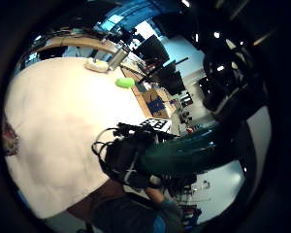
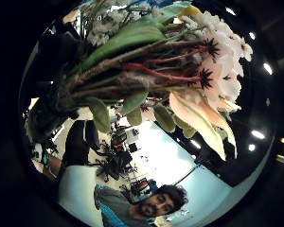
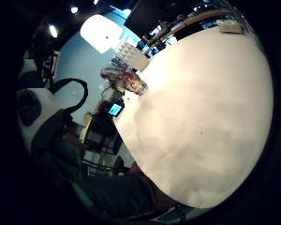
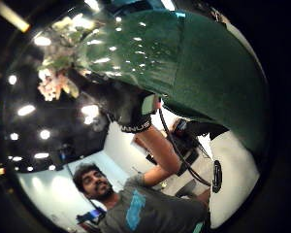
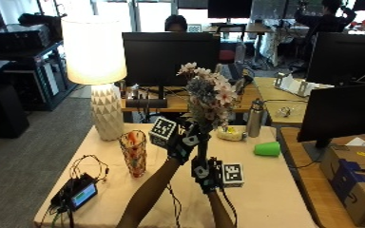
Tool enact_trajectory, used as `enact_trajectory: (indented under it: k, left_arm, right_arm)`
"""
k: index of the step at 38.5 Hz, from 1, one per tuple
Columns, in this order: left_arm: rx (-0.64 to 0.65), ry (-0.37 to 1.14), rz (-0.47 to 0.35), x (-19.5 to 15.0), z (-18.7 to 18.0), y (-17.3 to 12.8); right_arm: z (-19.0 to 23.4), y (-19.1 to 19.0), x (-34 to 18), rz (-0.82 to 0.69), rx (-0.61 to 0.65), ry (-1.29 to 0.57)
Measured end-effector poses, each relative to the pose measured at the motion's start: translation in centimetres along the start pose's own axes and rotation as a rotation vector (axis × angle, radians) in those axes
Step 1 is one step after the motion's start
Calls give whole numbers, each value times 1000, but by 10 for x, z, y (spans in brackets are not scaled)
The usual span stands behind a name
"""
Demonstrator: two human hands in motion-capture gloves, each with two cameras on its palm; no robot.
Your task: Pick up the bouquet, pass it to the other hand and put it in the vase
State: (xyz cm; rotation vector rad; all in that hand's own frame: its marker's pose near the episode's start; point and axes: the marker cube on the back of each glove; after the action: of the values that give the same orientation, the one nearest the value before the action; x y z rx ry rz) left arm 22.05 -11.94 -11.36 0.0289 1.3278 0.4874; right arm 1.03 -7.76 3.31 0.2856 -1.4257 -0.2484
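Pale pink and blue bouquet [image 5: 209,97] on dark green stem, upright, left hand [image 5: 186,140] grip and right hand [image 5: 205,175] grip both clamped round it

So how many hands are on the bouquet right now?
2. The left hand grips the stem of the pink-and-white flower bouquet just under the blooms; the right hand grips lower on the stem.

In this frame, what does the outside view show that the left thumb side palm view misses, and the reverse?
Only the outside view shows both hands on the bouquet's stem: the left hand higher, the right hand lower, plus the vase, lamp and green cup on the table. Only the left thumb side palm view shows the blooms' undersides, red stalks and green leaves close up. Both show the bouquet raised above the table.
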Motion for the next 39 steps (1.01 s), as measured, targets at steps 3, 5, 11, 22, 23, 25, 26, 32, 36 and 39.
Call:
enact_trajectory:
  k: [3,5,11,22,23,25,26,32,36,39]
  left_arm:
    - [-24,-8,-7,-4,2,0]
    - [-26,-36,-28,-5,5,1]
    - [11,-50,-12,-6,0,0]
    - [-51,43,-31,13,-41,1]
    - [-29,34,-33,16,-49,2]
    - [44,-3,-26,23,-67,1]
    - [92,-30,-17,26,-78,1]
    - [390,-172,31,52,-148,-1]
    - [536,-192,44,66,-193,-3]
    - [630,-179,45,75,-223,-1]
  right_arm:
    - [4,-2,3,-20,8,31]
    - [7,-5,4,-96,4,68]
    - [16,-4,0,-94,-5,117]
    - [22,-1,-11,-26,-162,291]
    - [21,0,-12,-27,-175,303]
    - [18,-1,-11,-36,-186,319]
    - [16,-2,-10,-41,-184,323]
    - [-7,-4,-2,-48,-124,334]
    - [-19,-3,-3,-39,-83,327]
    - [-25,-4,-4,-52,-64,339]
